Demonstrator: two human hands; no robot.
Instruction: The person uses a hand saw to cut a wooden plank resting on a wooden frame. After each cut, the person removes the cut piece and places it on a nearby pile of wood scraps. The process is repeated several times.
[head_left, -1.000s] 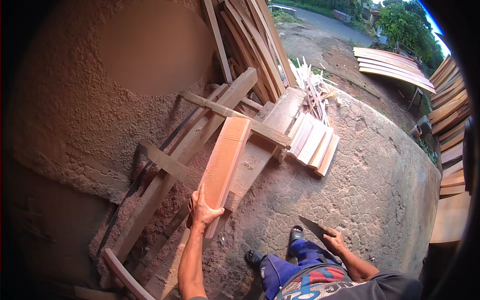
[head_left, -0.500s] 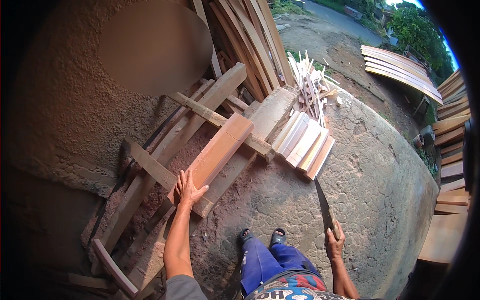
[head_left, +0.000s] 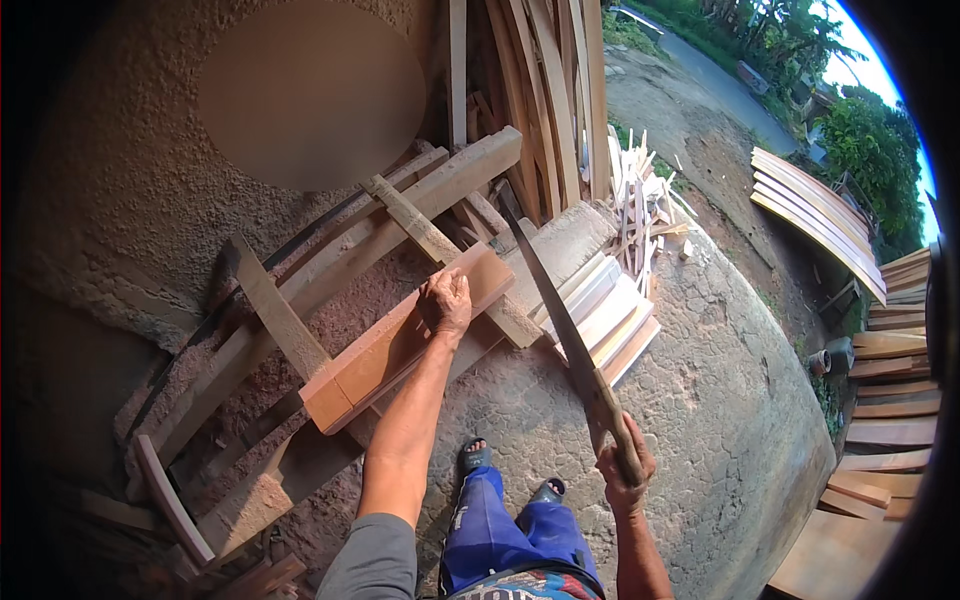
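A reddish wooden board [head_left: 375, 360], which looks thick or stacked, lies slantwise across the crosspieces of a rough timber frame. A thin dark line crosses its top close to the near end. My left hand [head_left: 446, 303] bears on the board toward its far end, fingers curled down over the top; the fingertips are partly hidden. In my right hand [head_left: 626, 466] is a handsaw [head_left: 560, 318], gripped by its wooden handle. Its long dark blade points up and away to the left, off the board, passing in front of a pale beam.
The dusty timber frame [head_left: 270, 305] stands along a rough wall. Cut boards [head_left: 610, 320] lean right of it, with a heap of offcuts [head_left: 640, 200] behind. Long planks [head_left: 545, 100] stand upright at the back. More boards [head_left: 890, 430] line the right side of the cracked concrete floor [head_left: 720, 380].
The handsaw has risen from hanging low at my right to a raised slant. My left hand has moved to the board's far end. The board has shifted; its line now shows near the near end.
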